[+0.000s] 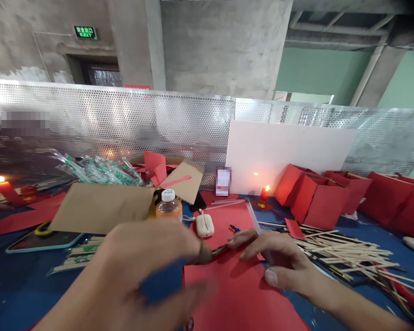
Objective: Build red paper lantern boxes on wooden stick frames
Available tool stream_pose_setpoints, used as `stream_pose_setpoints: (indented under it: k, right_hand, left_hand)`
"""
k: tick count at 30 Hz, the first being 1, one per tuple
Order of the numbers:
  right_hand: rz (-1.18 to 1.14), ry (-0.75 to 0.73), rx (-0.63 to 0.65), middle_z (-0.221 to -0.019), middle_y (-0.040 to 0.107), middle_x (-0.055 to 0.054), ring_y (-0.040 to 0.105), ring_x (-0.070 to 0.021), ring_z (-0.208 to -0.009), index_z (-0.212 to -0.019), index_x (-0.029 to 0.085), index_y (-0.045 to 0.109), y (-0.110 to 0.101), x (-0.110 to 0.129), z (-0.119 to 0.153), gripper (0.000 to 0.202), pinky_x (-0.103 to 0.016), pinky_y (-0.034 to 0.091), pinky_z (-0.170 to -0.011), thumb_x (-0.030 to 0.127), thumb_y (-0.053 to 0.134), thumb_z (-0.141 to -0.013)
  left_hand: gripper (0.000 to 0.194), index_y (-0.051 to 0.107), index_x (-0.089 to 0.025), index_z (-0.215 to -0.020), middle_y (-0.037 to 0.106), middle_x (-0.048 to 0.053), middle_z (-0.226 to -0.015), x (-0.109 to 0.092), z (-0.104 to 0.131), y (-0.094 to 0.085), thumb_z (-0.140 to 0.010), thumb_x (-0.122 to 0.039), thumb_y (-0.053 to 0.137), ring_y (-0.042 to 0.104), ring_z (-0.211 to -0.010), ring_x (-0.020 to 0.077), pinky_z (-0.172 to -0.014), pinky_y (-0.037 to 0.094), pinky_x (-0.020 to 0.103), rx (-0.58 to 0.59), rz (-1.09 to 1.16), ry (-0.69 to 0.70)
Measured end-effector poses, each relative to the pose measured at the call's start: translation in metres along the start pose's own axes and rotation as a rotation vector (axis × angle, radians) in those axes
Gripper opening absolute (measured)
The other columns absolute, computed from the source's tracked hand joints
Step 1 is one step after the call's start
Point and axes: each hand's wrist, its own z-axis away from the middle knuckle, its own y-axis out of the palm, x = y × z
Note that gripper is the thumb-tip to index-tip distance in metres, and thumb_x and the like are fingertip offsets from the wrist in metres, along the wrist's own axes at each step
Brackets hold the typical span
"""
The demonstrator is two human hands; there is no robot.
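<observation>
A red paper sheet lies before me, with a thin dark stick across its far edge. Fingers of my right hand curl over the stick's right part and hold it against the paper; the thumb rests on the sheet. My left hand is over the sheet's left side, smeared by motion, its thumb apart from the fingers. Its fingertips are near the stick's left end, and whether they grip it is unclear. Just beyond lies a white earbud case on another red sheet.
A capped orange bottle stands behind my left hand. To the right are a burning red candle, red paper boxes and a heap of wooden sticks. Cardboard and a phone lie left; another candle burns there.
</observation>
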Motion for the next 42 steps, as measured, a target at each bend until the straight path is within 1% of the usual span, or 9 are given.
stream_pose_setpoints:
  k: [2, 4, 7, 12, 19, 24, 28, 33, 42]
  right_hand:
    - [-0.018, -0.02, 0.007, -0.13, 0.068, -0.008, 0.06, -0.0236, -0.124, -0.118, 0.029, 0.075, 0.001, 0.0, -0.001, 0.027, -0.042, 0.042, -0.106, 0.037, 0.073, -0.091]
    - [-0.046, -0.03, 0.0, -0.129, 0.069, -0.007, 0.06, -0.0226, -0.123, -0.119, 0.03, 0.074, 0.001, -0.002, -0.002, 0.029, -0.041, 0.042, -0.107, 0.036, 0.074, -0.091]
    - [-0.079, -0.031, -0.021, -0.13, 0.068, -0.006, 0.061, -0.0221, -0.122, -0.12, 0.031, 0.073, 0.002, -0.008, -0.001, 0.031, -0.041, 0.043, -0.106, 0.037, 0.076, -0.09]
    - [-0.074, -0.038, -0.074, -0.132, 0.067, -0.008, 0.057, -0.0245, -0.126, -0.117, 0.03, 0.074, 0.004, -0.018, 0.005, 0.029, -0.045, 0.042, -0.108, 0.04, 0.074, -0.09]
    - [-0.047, -0.018, -0.093, -0.133, 0.067, -0.008, 0.054, -0.0258, -0.13, -0.115, 0.031, 0.076, 0.007, -0.021, 0.012, 0.029, -0.042, 0.045, -0.106, 0.047, 0.071, -0.091]
    - [-0.019, -0.052, -0.097, -0.131, 0.069, -0.006, 0.053, -0.0237, -0.132, -0.115, 0.033, 0.076, 0.006, -0.024, 0.013, 0.028, -0.04, 0.043, -0.109, 0.047, 0.07, -0.092]
    - [-0.012, -0.072, -0.114, -0.129, 0.07, -0.006, 0.053, -0.0238, -0.133, -0.116, 0.034, 0.076, 0.005, -0.025, 0.013, 0.028, -0.042, 0.041, -0.112, 0.048, 0.069, -0.093]
    - [0.038, -0.096, -0.158, -0.127, 0.071, -0.007, 0.057, -0.0269, -0.13, -0.113, 0.033, 0.078, 0.004, -0.027, 0.014, 0.03, -0.046, 0.041, -0.112, 0.051, 0.069, -0.091]
    - [0.081, -0.135, -0.248, -0.129, 0.07, -0.008, 0.067, -0.0284, -0.114, -0.111, 0.033, 0.078, 0.005, -0.034, 0.021, 0.03, -0.046, 0.048, -0.105, 0.053, 0.069, -0.091]
  left_hand:
    - [0.029, 0.071, -0.031, -0.105, 0.067, 0.001, -0.09, -0.007, -0.02, -0.006, -0.081, -0.046, 0.079, 0.059, -0.077, 0.0189, -0.064, 0.046, 0.028, -0.076, -0.185, 0.024]
    - [0.027, 0.069, -0.026, -0.097, 0.064, -0.001, -0.079, -0.009, -0.038, -0.01, -0.083, -0.047, 0.077, 0.055, -0.067, 0.015, -0.059, 0.042, 0.026, 0.026, -0.293, -0.013]
    - [0.028, 0.063, -0.021, -0.091, 0.056, -0.005, -0.071, -0.006, -0.054, -0.013, -0.081, -0.041, 0.078, 0.049, -0.062, 0.0113, -0.054, 0.037, 0.022, 0.233, -0.144, -0.054]
    - [0.037, 0.059, -0.019, -0.099, 0.053, -0.006, -0.071, 0.003, -0.058, -0.017, -0.077, -0.041, 0.08, 0.047, -0.062, 0.0102, -0.054, 0.035, 0.02, 0.413, 0.055, -0.062]
    - [0.028, 0.055, -0.021, -0.088, 0.061, -0.004, -0.072, 0.002, -0.053, -0.024, -0.079, -0.034, 0.079, 0.053, -0.057, 0.0095, -0.049, 0.038, 0.018, 0.447, 0.156, -0.104]
    - [0.014, 0.076, -0.017, -0.088, 0.071, 0.006, -0.079, 0.003, -0.057, -0.034, -0.082, -0.028, 0.082, 0.063, -0.07, 0.016, -0.064, 0.05, 0.024, 0.551, 0.025, 0.193]
    - [0.002, 0.082, -0.02, -0.083, 0.072, 0.008, -0.079, 0.006, -0.061, -0.036, -0.083, -0.019, 0.08, 0.065, -0.072, 0.0176, -0.069, 0.053, 0.027, 0.462, -0.053, 0.429]
    - [0.01, 0.081, -0.018, -0.086, 0.07, 0.008, -0.079, 0.004, -0.059, -0.035, -0.086, -0.011, 0.074, 0.068, -0.068, 0.0165, -0.066, 0.055, 0.025, 0.394, -0.19, 0.6]
    - [0.016, 0.074, -0.015, -0.074, 0.069, 0.006, -0.071, 0.026, -0.083, -0.026, -0.087, -0.022, 0.077, 0.065, -0.064, 0.0113, -0.063, 0.055, 0.018, 0.315, 0.033, 0.772]
